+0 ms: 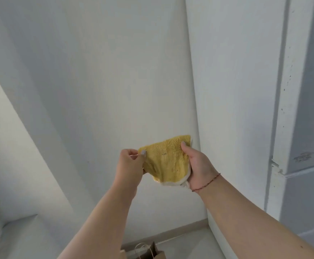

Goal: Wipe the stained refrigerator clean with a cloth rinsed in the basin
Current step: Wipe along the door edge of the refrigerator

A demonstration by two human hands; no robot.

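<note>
Holding yellow cloth (166, 161) stretched: left hand (131, 161) pinches one edge, right hand (197, 165) grips the other. Soft, limp, light; bunch it before wiping.

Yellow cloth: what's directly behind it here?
Behind the cloth, held up by the left hand and right hand, is a white panel and its edge. The patch it covers is hidden, so stains there cannot be judged.

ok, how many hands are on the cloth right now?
2. Left hand pinches the yellow cloth's left edge; right hand grips its right side, thumb on top.
</note>
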